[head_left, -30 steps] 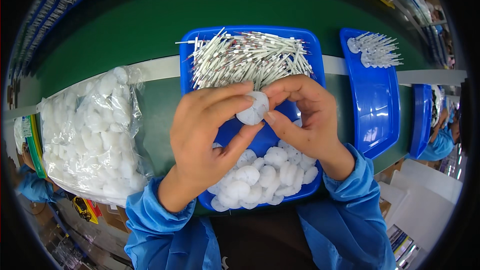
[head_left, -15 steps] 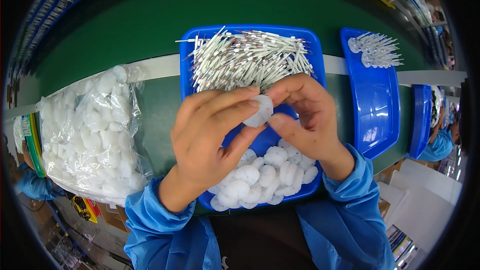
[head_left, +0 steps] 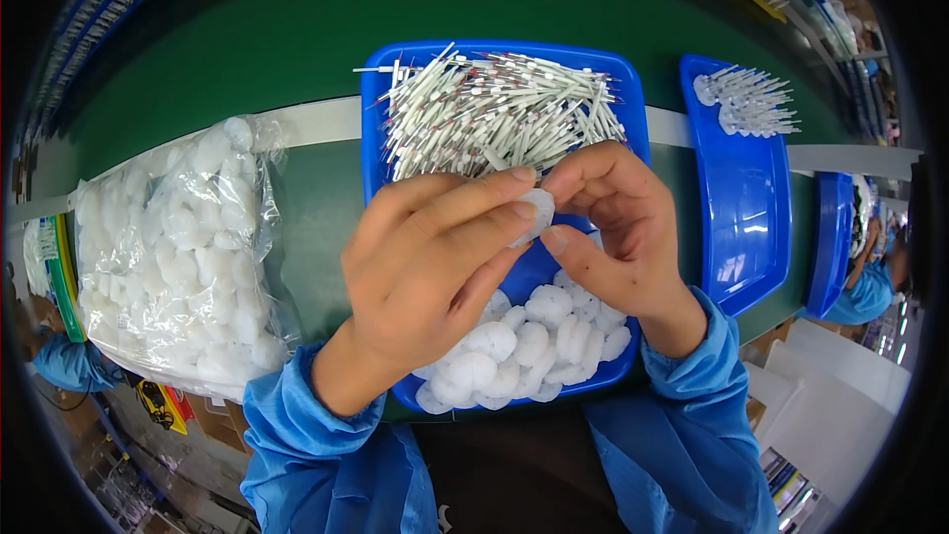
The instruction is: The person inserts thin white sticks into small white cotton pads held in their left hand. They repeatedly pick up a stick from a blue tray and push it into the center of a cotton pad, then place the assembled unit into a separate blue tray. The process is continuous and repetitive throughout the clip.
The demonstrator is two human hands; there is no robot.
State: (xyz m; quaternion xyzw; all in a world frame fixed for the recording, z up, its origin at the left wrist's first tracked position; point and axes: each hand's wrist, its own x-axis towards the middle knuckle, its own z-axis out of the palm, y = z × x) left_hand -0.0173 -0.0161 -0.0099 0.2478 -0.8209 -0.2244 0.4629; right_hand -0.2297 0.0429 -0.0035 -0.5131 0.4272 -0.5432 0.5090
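Note:
My left hand (head_left: 425, 257) pinches a thin, whitish translucent plastic disc (head_left: 539, 210) above the middle of a blue tray (head_left: 636, 104). My right hand (head_left: 623, 237) is curled at the disc's right edge, thumb and index fingertip against it; anything small between those fingertips is hidden. Beyond my hands, the tray holds a heap of thin white sticks (head_left: 504, 104) with some reddish ends. Nearer to me in the same tray lies a pile of similar white discs (head_left: 534, 341).
On the left lies a clear plastic bag (head_left: 188, 257) full of white discs. To the right, a second blue tray (head_left: 741, 208) carries joined disc-and-stick pieces (head_left: 746, 99) at its far end. A co-worker's blue sleeve (head_left: 865, 292) shows at the far right.
The disc has turned from nearly face-on to more edge-on and shifted slightly right. Both hands have moved a little to the right with it.

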